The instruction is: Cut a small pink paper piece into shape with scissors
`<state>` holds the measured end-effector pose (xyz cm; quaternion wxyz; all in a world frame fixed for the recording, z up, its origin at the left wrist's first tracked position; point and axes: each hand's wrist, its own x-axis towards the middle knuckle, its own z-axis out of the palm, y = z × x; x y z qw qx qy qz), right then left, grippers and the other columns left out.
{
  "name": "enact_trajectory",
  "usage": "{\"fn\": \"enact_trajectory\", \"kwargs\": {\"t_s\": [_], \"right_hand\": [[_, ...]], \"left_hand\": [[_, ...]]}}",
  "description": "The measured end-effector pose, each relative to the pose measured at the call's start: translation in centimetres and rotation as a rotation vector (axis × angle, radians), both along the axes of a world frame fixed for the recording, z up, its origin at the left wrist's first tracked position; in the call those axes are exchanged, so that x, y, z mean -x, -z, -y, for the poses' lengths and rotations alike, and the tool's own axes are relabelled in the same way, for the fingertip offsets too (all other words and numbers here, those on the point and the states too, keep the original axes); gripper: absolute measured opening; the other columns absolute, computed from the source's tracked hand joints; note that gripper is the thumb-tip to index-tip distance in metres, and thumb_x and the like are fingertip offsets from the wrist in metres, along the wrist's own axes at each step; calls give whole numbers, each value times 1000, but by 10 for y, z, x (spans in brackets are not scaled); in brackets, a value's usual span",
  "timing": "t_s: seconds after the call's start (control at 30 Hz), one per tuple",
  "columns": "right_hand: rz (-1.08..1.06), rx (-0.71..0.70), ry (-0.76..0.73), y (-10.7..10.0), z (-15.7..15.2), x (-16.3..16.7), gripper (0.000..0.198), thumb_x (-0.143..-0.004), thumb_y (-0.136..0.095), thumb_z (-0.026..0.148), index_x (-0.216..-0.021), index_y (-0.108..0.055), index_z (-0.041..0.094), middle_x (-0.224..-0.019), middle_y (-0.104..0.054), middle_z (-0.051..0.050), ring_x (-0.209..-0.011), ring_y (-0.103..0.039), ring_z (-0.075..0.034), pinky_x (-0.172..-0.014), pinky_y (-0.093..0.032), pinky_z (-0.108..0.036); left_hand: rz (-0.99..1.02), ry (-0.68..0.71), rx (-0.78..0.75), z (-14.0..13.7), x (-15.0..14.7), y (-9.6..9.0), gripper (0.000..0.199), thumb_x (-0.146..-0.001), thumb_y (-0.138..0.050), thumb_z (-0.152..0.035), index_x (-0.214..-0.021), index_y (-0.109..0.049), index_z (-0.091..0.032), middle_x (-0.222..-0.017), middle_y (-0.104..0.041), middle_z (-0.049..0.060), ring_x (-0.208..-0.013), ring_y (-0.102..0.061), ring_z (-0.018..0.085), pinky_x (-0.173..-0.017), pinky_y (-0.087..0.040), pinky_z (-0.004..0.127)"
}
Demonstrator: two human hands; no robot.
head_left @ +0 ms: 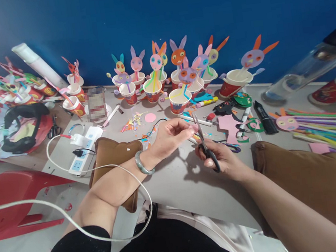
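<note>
My right hand [224,158] is closed round the black handles of a pair of scissors [200,132], whose blades point up and away from me. Just left of the blades, my left hand [172,135] is closed in a pinch, thumb against fingers. Whatever lies between those fingertips is too small to make out. Both hands are above the grey table [175,182]. Behind them stand several paper cups [179,100] with rabbit-faced paper figures. A cut pink paper sheet [228,126] lies right of the scissors, and a pink paper disc [150,117] lies beyond my left hand.
A power strip [85,150] and brown cushion [112,149] lie at left, with a white cable [131,173] crossing my left arm. Right are a black marker [265,118], coloured strips [323,121], another cushion [309,182] and a clear bottle [305,72]. Paper scraps [132,122] litter the table.
</note>
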<state>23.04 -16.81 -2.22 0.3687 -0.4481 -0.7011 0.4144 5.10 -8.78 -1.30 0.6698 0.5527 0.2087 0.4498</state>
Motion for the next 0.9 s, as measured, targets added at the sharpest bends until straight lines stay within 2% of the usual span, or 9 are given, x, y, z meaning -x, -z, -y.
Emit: {"fn": "enact_trajectory", "kwargs": {"t_s": [0.2, 0.4, 0.9], "right_hand": [[-1, 13, 12, -1, 0, 0, 64, -77, -54, 83, -64, -49, 20, -67, -53, -2, -65, -45, -17, -64, -38, -31], [7, 28, 37, -1, 1, 0, 65, -76, -53, 84, -63, -50, 21, -66, -52, -2, -65, -46, -18, -63, -38, -32], [21, 50, 57, -3, 1, 0, 65, -74, -54, 85, -64, -52, 21, -64, -51, -2, -67, -48, -19, -65, -41, -34]], "left_hand": [[-31, -29, -4, 1, 0, -2, 27, -75, -80, -36, -71, -64, -15, -71, -66, 1, -72, -62, 9, -70, -51, 25], [-66, -33, -36, 1, 1, -2, 30, -78, -78, -38, -69, -61, -15, -68, -62, -1, -67, -57, 8, -65, -48, 24], [-59, -29, -40, 0, 1, -6, 31, -77, -77, -40, -69, -62, -15, -68, -64, 0, -66, -59, 8, -65, -49, 24]]}}
